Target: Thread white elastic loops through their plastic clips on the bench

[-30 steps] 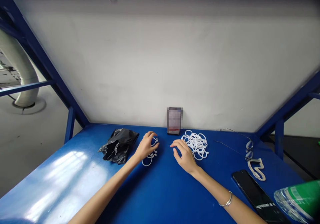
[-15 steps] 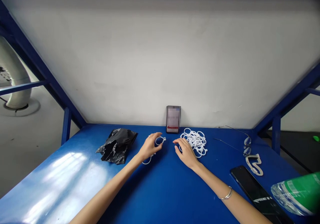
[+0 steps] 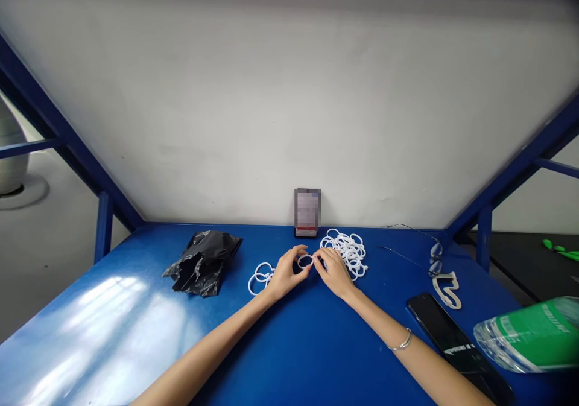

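Observation:
A white plastic ring [image 3: 304, 256] is held between my two hands over the blue tabletop. My left hand [image 3: 284, 274] curls around its left side, thumb below and fingers above. At the ring's right edge, the fingertips of my right hand [image 3: 335, 272] are pinched together. Behind and beside my right hand lies a tangled pile of similar white rings [image 3: 350, 249], partly covered by that hand. Left of my left hand, a few more white rings [image 3: 256, 278] rest on the table, partly hidden by the hand.
A crumpled black plastic bag [image 3: 205, 264] lies to the left. A phone [image 3: 307, 212] leans upright against the wall. On the right are eyeglasses [image 3: 435, 260], a white strap-like piece [image 3: 446, 294], a black phone [image 3: 452, 339] and a green-labelled bottle [image 3: 534, 336] on its side.
My left hand has moved right with the ring. My right hand, apart from it before, now grips the ring's right edge. More of the rings at left shows, and the view has shifted slightly.

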### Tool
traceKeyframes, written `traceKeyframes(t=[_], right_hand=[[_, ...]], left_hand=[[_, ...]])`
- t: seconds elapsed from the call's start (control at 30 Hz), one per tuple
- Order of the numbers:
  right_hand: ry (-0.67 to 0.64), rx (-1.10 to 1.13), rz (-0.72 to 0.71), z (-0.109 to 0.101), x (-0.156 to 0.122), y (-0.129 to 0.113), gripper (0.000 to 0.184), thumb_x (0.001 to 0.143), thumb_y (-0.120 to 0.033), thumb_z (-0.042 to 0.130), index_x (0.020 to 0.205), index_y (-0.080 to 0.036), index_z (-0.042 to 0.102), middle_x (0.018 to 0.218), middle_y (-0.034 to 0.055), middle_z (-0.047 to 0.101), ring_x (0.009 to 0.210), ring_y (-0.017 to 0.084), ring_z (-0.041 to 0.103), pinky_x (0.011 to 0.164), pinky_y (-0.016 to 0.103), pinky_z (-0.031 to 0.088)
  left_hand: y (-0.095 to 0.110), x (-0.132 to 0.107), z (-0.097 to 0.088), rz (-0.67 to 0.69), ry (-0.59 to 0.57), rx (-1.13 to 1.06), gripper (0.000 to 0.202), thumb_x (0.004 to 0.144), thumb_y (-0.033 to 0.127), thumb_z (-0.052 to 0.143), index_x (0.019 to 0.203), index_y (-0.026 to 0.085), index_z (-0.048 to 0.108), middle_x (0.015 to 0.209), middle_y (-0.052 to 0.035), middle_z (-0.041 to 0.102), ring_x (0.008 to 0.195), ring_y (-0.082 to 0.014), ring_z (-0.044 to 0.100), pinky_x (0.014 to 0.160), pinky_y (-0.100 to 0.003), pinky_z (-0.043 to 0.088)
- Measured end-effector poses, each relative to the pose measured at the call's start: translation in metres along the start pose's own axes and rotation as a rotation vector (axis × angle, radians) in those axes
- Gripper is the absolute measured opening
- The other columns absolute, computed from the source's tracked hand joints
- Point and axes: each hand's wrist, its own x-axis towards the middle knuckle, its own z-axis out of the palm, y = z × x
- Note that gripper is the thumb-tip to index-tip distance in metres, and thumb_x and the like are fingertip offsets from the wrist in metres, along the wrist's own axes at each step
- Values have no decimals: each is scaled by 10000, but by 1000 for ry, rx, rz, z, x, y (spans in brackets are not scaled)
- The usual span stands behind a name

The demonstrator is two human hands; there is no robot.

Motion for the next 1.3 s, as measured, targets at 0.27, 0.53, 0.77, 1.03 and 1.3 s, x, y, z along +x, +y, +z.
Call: traceKeyframes(t=[0.27,0.53,0.77,1.03,1.3], right_hand=[[5,38,-20,-2,-5,3,129,953,-247,430,948,-216,555,889,44,631,863,218,578,811,375,425],[41,111,-36,-5,-9,2,88,933,-239,479,987,-222,547,900,41,620,874,212,586,825,357,435],[96,131,-70,-6,-11,0,74,945,-227,478,958,-222,550,892,37,621,845,207,585,787,352,438],[153,150,-115,-5,-13,-3,74,951,-216,484,942,-221,558,883,41,629,845,208,579,774,359,452],[193,178,-134,-6,-14,-6,99,929,-225,520,1015,-225,570,916,52,634,870,214,588,782,368,479]], left_hand=[[-1,-6,-2,23,52,33,424,828,321,597,1223,231,470,1165,-61,611,1064,-194,593,911,-342,494],[0,-14,-2,56,35,132,437,840,297,589,1251,234,455,1209,-75,578,1082,-210,579,955,-378,472],[5,-18,-2,122,65,146,483,844,259,590,1293,239,412,1264,-87,540,1102,-207,568,931,-362,493],[6,-19,0,155,109,202,441,866,278,587,1274,244,424,1224,-88,560,1114,-216,563,918,-370,501],[8,-20,1,202,146,227,432,857,222,557,1268,238,425,1220,-94,549,1151,-221,534,922,-377,499]])
